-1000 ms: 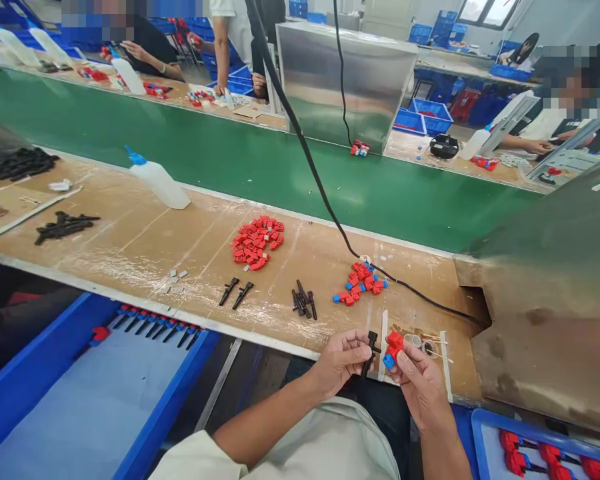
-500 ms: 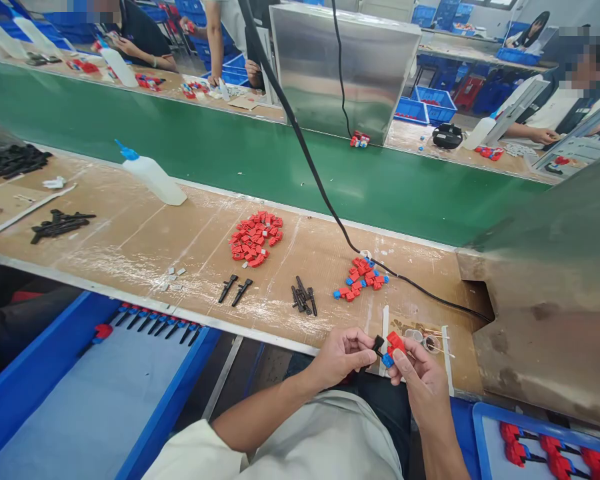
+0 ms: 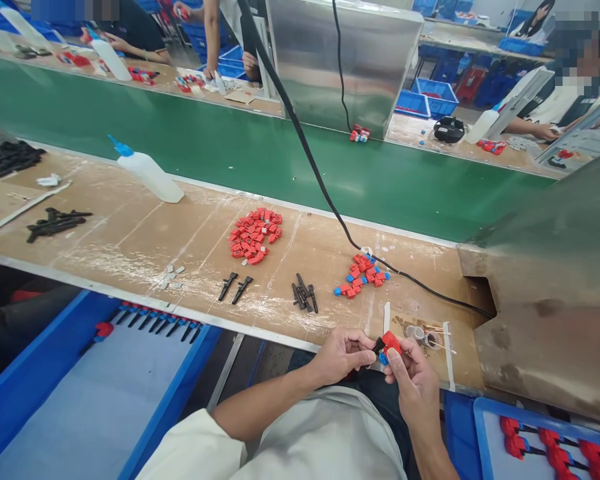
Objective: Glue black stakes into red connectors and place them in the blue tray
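Just over the bench's front edge, my left hand (image 3: 347, 355) is closed on a small black toy gun (image 3: 379, 347). My right hand (image 3: 414, 370) pinches a red-and-blue toy piece (image 3: 391, 342), its blue part lowermost. The black and red parts meet between my fingertips; whether they are joined is hidden. Beyond my hands lies a cluster of red-and-blue pieces (image 3: 363, 275). Several black toy guns (image 3: 305, 295) lie left of it, and two more black toy guns (image 3: 241, 291) lie farther left.
A heap of red pieces (image 3: 255, 237) and a tilted white bottle (image 3: 150, 175) stand on the bench. Blue trays with finished-looking pieces flank me, the left tray (image 3: 150, 400) and right tray (image 3: 480, 427). A black cable (image 3: 325, 193) crosses the bench. Co-workers sit beyond the green belt (image 3: 205, 143).
My right hand has moved slightly left, bringing the red-and-blue piece against the black toy gun. The gap seen between them has closed. The view has shifted slightly.
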The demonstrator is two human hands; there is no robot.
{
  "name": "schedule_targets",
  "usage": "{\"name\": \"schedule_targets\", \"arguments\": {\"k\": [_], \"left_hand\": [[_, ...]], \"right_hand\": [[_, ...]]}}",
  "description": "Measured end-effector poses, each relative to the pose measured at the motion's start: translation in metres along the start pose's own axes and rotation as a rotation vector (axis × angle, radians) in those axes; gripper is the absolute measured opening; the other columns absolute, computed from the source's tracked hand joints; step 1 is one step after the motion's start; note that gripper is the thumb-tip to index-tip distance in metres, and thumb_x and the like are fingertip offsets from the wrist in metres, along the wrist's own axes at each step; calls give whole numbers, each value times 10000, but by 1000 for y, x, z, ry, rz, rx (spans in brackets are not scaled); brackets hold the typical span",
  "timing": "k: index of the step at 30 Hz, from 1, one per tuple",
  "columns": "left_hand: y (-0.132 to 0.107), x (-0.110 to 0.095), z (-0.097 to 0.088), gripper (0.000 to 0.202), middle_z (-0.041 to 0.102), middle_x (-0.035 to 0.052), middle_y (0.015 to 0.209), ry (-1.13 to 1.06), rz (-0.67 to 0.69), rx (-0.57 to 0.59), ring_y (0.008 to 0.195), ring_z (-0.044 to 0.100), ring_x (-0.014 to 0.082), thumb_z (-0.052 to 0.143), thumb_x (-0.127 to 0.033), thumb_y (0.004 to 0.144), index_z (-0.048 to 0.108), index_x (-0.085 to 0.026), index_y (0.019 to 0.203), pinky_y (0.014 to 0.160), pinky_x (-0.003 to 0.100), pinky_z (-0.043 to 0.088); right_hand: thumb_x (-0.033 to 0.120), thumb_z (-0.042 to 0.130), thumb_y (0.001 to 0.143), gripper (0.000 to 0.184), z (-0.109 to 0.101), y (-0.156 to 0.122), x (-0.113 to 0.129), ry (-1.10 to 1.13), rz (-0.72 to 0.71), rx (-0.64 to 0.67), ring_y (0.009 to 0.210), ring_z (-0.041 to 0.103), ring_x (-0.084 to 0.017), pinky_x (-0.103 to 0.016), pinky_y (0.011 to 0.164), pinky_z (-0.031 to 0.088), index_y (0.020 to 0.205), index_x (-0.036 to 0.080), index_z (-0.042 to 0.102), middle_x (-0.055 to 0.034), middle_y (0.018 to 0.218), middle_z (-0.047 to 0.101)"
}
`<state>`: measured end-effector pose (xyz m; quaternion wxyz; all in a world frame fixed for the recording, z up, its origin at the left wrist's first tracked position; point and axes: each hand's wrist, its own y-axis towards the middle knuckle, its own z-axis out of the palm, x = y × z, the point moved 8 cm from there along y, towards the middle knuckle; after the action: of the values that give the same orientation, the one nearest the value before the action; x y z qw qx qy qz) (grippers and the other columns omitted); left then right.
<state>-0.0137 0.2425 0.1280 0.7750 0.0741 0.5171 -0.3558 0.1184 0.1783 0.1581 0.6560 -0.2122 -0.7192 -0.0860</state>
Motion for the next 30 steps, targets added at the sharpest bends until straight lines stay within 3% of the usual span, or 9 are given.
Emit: {"name": "schedule_targets", "arguments": {"k": [7,10,13,16,18,24,27,30], "left_hand": [[-1,-4,1,540,564,-15,619,-17,37,0,538,456,92,861,-646,620,702,-142,734,546,253,351],[-1,-9,-1,515,577,-17,623,-22,20,34,546,458,89,873,-612,622,702,-145,755,544,244,339],[0,-9,0,486,609,-12,602,3,-113,133,532,488,98,891,-568,598,716,-152,777,511,233,317],[2,-6,2,411,609,-13,555,17,-259,207,476,467,90,900,-490,561,725,-151,714,468,230,260],[3,-6,2,342,590,-20,525,-18,-314,225,458,445,78,896,-414,535,725,-148,665,464,227,233],[8,-1,1,286,636,-6,577,76,-404,303,490,452,79,849,-326,500,745,-142,691,507,226,278],[8,-3,-1,344,606,-23,559,207,-383,403,485,413,80,843,-393,520,737,-137,725,502,233,282],[7,-21,0,411,580,-31,593,409,-196,479,549,439,92,791,-534,668,744,-140,773,535,226,319]], "right_hand": [[641,738,825,491,6,0,4,13,-22,-63,528,529,-134,-248,447,455,990,181,686,-23,734,628],[639,721,839,485,10,1,-2,31,17,30,504,538,-143,-253,448,459,986,179,671,0,646,595],[573,738,848,480,7,2,2,-37,21,148,585,609,-169,-272,504,498,1140,201,655,-25,774,662],[478,773,834,433,4,2,24,-290,-115,306,829,674,-230,-335,714,556,1188,248,678,-69,1015,704],[437,773,838,333,5,1,41,-471,-228,400,884,664,-249,-357,793,544,1111,255,716,-72,1021,703],[249,718,846,178,19,-10,69,-735,-408,546,703,597,-174,-294,697,500,1020,245,679,-22,885,631],[185,666,822,183,26,-14,70,-851,-440,581,735,599,-183,-292,688,495,997,232,640,-24,894,626],[216,639,852,130,31,-15,71,-939,-483,611,807,620,-208,-309,726,520,980,227,618,-41,910,648]]}}
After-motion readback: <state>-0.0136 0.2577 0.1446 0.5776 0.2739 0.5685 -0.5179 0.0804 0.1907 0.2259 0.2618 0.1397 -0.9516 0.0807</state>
